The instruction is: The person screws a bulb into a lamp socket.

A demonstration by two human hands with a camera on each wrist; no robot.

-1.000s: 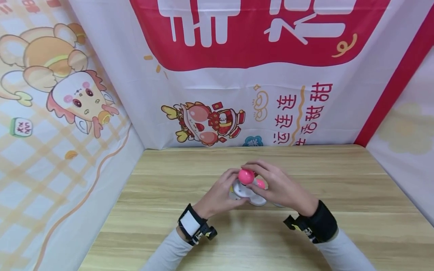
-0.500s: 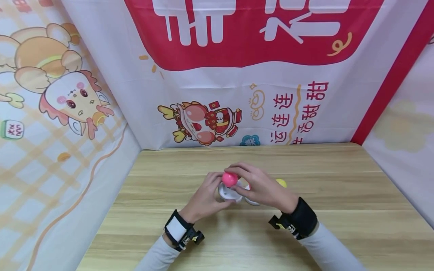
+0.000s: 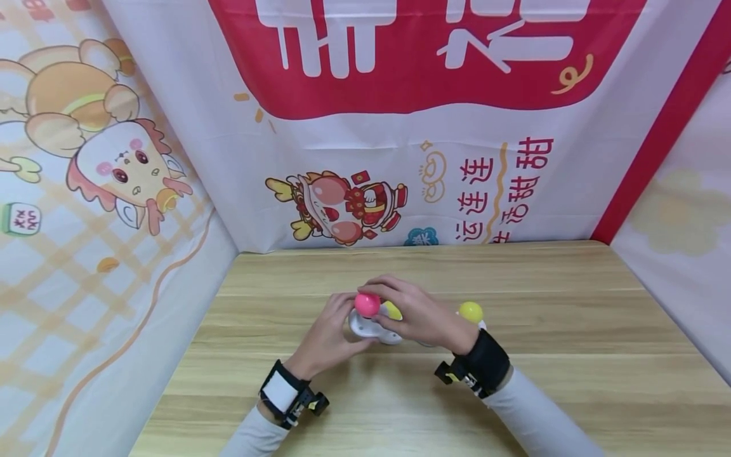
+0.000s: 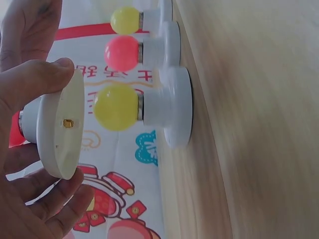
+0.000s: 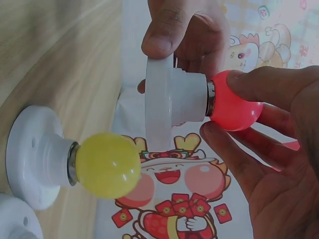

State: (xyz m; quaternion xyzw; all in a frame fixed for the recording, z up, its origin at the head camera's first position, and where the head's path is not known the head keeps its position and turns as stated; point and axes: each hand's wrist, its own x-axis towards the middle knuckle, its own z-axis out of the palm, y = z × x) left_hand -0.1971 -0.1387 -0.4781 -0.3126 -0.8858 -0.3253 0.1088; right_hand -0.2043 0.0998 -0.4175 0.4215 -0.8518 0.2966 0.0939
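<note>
My left hand (image 3: 325, 339) grips a white round lamp holder (image 5: 159, 104) by its rim, raised off the table, thumb on one side and fingers on the other. Its hollow underside with a small brass contact faces the left wrist camera. A pink light bulb (image 5: 238, 105) sits in the holder's socket, its metal collar showing at the neck. My right hand (image 3: 419, 317) holds this bulb between thumb and fingers. Behind the held pair, a yellow bulb (image 4: 117, 107) stands in another white holder (image 4: 177, 107) on the table.
Further along the row are a pink bulb (image 4: 122, 53) and another yellow bulb (image 4: 125, 20), each in a white holder. The wooden table (image 3: 274, 393) meets a printed cloth (image 3: 354, 139) at its back edge, with more cloth along both sides.
Both hands have moved left together with the holder and pink bulb. Yellow bulbs on the table have come into sight beside and behind the right hand. The head view has shifted slightly.
</note>
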